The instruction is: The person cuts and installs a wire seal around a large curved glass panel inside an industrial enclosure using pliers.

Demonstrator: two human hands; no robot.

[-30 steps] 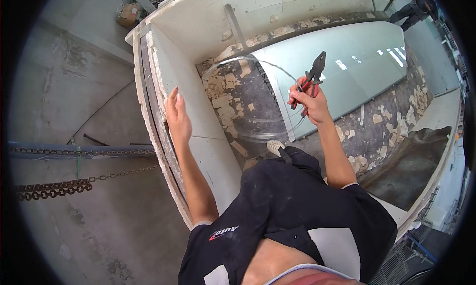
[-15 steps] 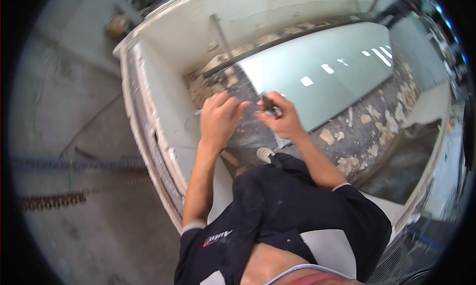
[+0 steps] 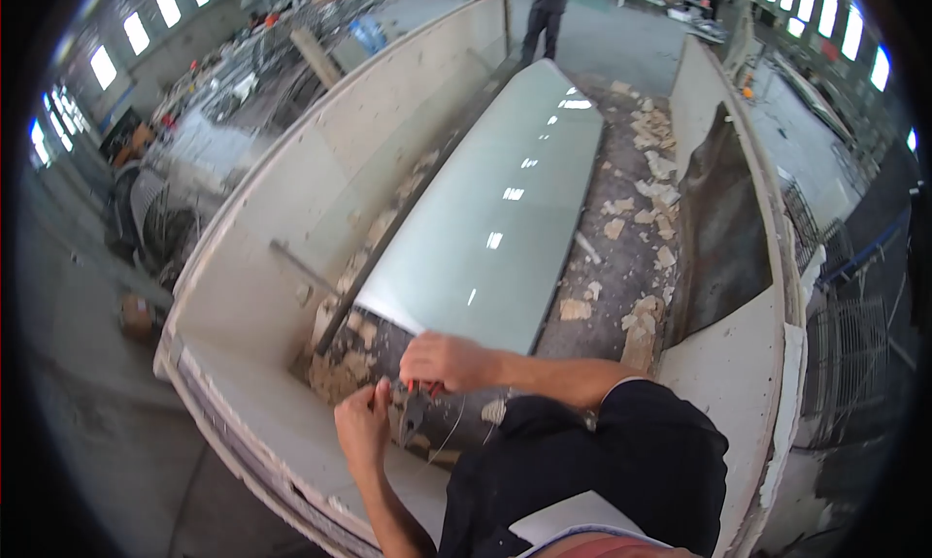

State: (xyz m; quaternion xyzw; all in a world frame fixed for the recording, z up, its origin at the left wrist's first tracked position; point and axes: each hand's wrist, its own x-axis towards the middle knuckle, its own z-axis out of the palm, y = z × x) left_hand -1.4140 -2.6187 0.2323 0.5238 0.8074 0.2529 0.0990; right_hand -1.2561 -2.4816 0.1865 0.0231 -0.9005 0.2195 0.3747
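Red-handled pliers (image 3: 416, 412), lower centre of frame: gripped by right hand (image 3: 445, 361), fingers wrapped round | left hand (image 3: 362, 425), just left of pliers: fingers curled, whether anything is pinched cannot be told | thin wire (image 3: 452, 428): seen right of pliers | glass panel (image 3: 500, 218): laid mid-frame
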